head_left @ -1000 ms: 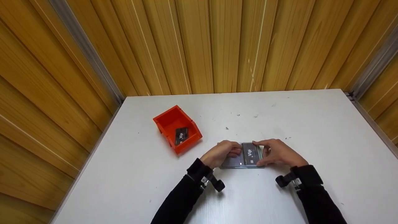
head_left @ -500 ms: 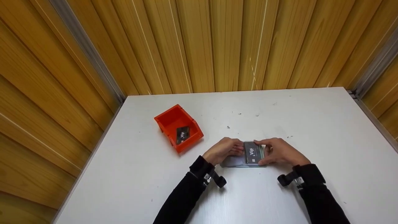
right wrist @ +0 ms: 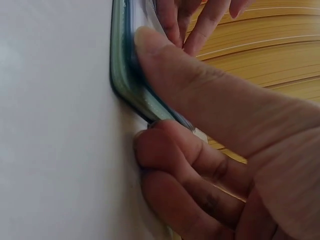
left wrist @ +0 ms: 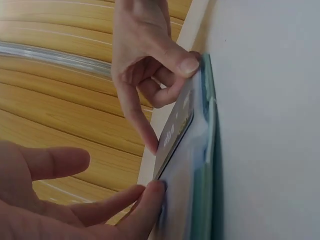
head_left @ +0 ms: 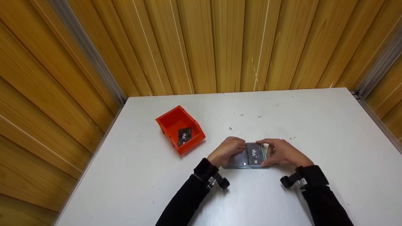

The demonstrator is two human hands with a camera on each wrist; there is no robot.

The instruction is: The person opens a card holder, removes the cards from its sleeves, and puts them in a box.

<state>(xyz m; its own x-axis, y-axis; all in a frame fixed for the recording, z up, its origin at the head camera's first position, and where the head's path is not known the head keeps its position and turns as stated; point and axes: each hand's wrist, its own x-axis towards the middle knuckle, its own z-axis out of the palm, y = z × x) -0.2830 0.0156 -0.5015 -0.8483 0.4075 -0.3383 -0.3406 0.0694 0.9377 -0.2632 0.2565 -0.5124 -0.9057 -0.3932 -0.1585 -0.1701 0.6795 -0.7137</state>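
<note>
A dark card (head_left: 253, 153) printed "Vip" lies at the right end of a clear-sleeved card holder (head_left: 235, 162) with green-teal edges, flat on the table. My right hand (head_left: 282, 153) holds the card across its length, thumb at the near end and forefinger at the far end. In the right wrist view, the thumb presses the corner of the holder and the other fingers curl beside its edge. My left hand (head_left: 228, 150) reaches over the holder's left part. In the left wrist view, its fingertips (left wrist: 156, 189) touch the card's left edge, while the thumb stands free.
An orange-red bin (head_left: 172, 124) with another dark "Vip" card (head_left: 184, 135) inside stands to the left on the white table (head_left: 125, 175). Yellow wood-look panels (head_left: 226, 47) rise behind the table and at both sides.
My left hand's fingers have shifted slightly forward, from over the clear sleeve towards the card's far left corner. The right hand keeps nearly the same place on the card.
</note>
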